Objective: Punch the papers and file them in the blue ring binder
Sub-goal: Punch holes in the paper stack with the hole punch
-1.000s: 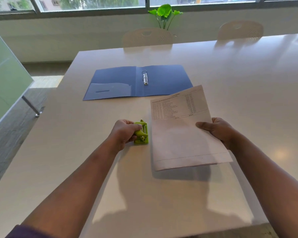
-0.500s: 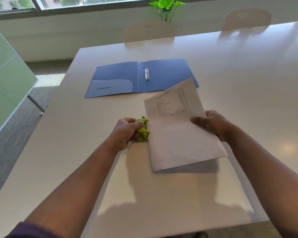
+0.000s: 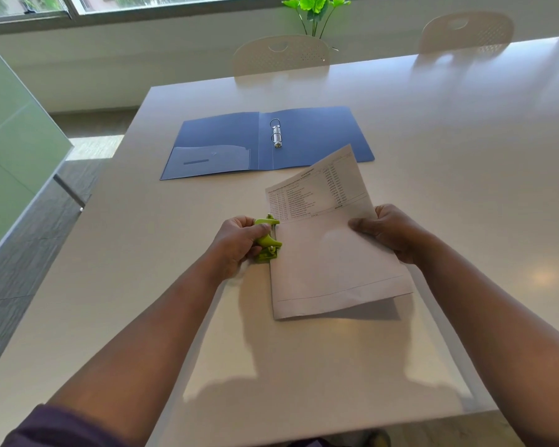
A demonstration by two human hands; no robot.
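A small green hole punch (image 3: 267,241) stands on the white table (image 3: 433,156), and my left hand (image 3: 236,245) is closed over it from the left. My right hand (image 3: 389,232) grips the right edge of a sheet of printed papers (image 3: 329,250), thumb on top. The papers' left edge sits in the punch's slot. The sheet slopes up toward the right, off the table. Farther back the blue ring binder (image 3: 317,137) lies flat and open, its metal rings (image 3: 276,133) at the middle and a clear pocket on the left cover.
Two white chairs (image 3: 281,54) (image 3: 467,30) stand at the table's far side, with a green plant (image 3: 317,8) behind them under the window. A frosted glass partition (image 3: 10,140) runs along the left, beyond the table's left edge.
My right hand has slid the papers leftward until their left edge entered the punch. My left hand stayed on the punch. The camera moved closer and tilted slightly.
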